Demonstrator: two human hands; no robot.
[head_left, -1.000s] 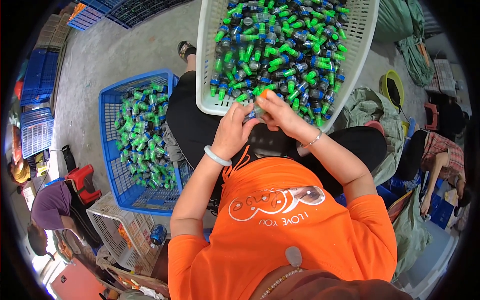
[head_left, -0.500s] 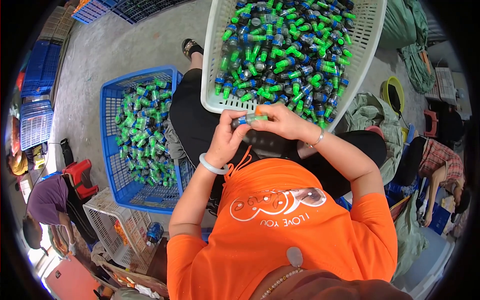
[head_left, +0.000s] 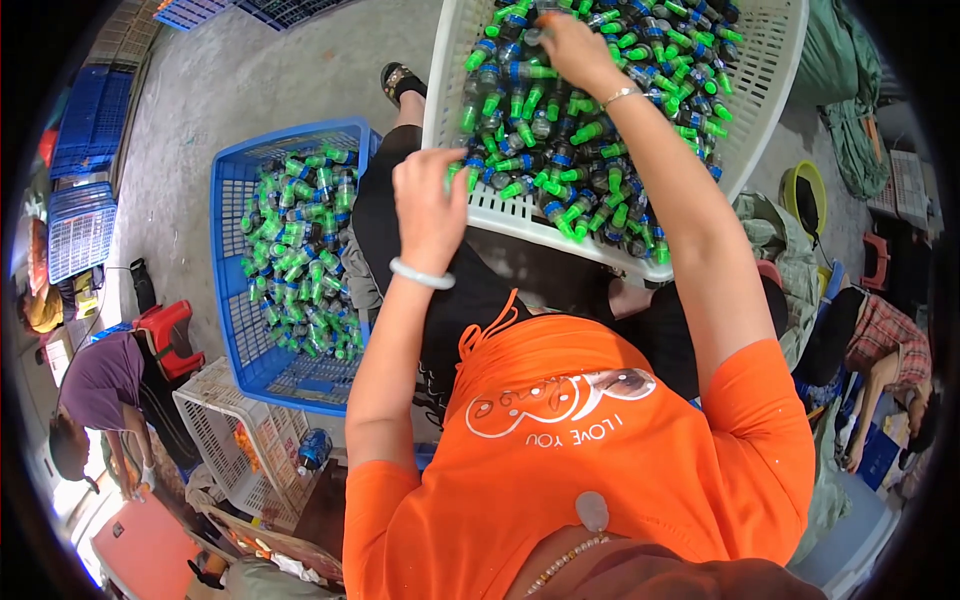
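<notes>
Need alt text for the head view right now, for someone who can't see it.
A person in an orange shirt reaches both hands into a white basket of green-capped bottles on their lap: right hand deep in, left hand at its near edge. A blue crate of similar bottles sits left.

We see a grey concrete floor [head_left: 250, 80] carrying everything. Left of centre: blue crate [head_left: 228, 300] of green-capped bottles. Lower left: empty white crate [head_left: 215, 440] and red stool [head_left: 170, 330]. Far left: stacked blue crates [head_left: 85, 230]. Right edge: yellow bucket [head_left: 800, 185].
</notes>
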